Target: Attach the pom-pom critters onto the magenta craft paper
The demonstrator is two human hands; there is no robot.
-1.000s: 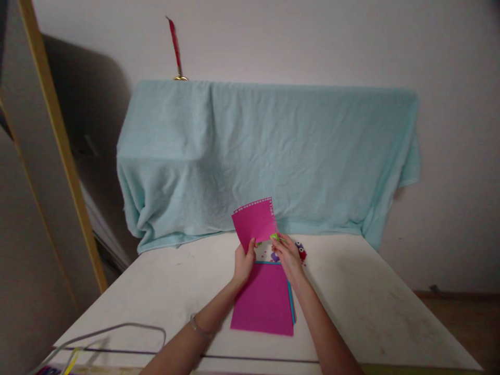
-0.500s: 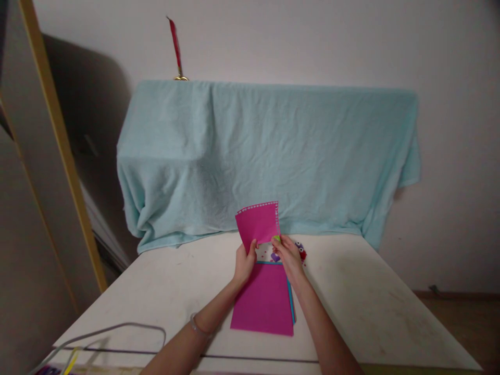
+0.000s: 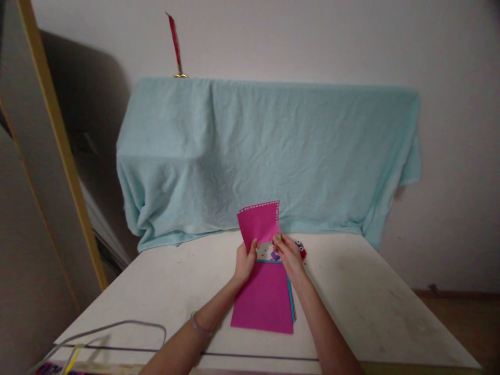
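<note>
A magenta sheet (image 3: 259,223) with a row of small pale marks or holes along its top and right edges is held up above the table. My left hand (image 3: 246,259) is closed on its lower left corner, thumb in front. At the sheet's lower right corner, my right hand (image 3: 288,255) pinches a small green object (image 3: 277,237), mostly covered by the fingers. Below the hands, a larger magenta sheet (image 3: 262,299) lies flat over blue-edged sheets (image 3: 291,299). A purple piece (image 3: 275,255) and tiny red bits are between the hands.
Small red and purple pieces with googly eyes (image 3: 301,250) lie just right of my right hand. A light blue cloth (image 3: 273,156) drapes over something at the back of the white table (image 3: 359,302). A grey wire frame (image 3: 128,323) sits at the front left.
The view has shifted very slightly. Both hands keep their grip, with the magenta sheet and the green object in nearly the same place.
</note>
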